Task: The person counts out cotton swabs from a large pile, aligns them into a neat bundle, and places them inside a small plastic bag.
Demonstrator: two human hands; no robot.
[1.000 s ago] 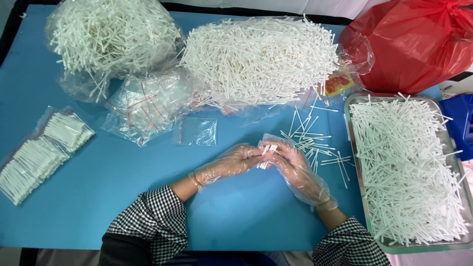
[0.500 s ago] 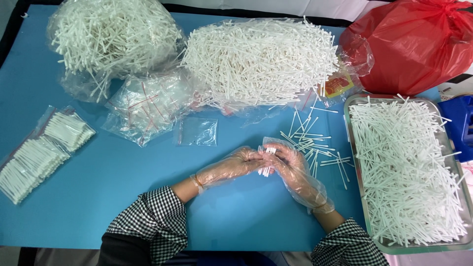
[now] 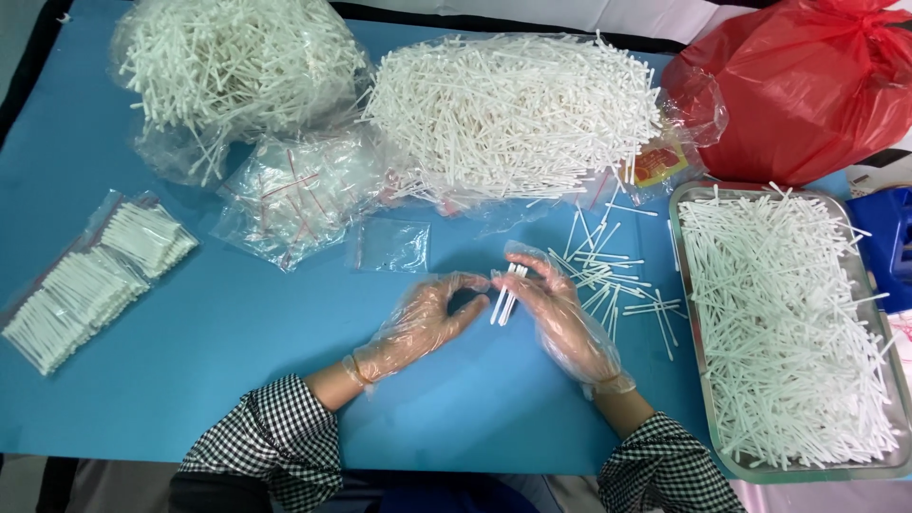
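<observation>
Your right hand [image 3: 565, 318], palm down, pinches a few white sticks [image 3: 504, 294]; your left hand [image 3: 423, 318] curls loosely, grip empty, beside them.

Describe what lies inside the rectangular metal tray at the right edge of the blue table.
The rectangular metal tray holds a loose heap of thin white sticks, lying criss-cross and filling most of it. The tray's floor is almost wholly covered, so anything beneath the heap cannot be seen.
</observation>
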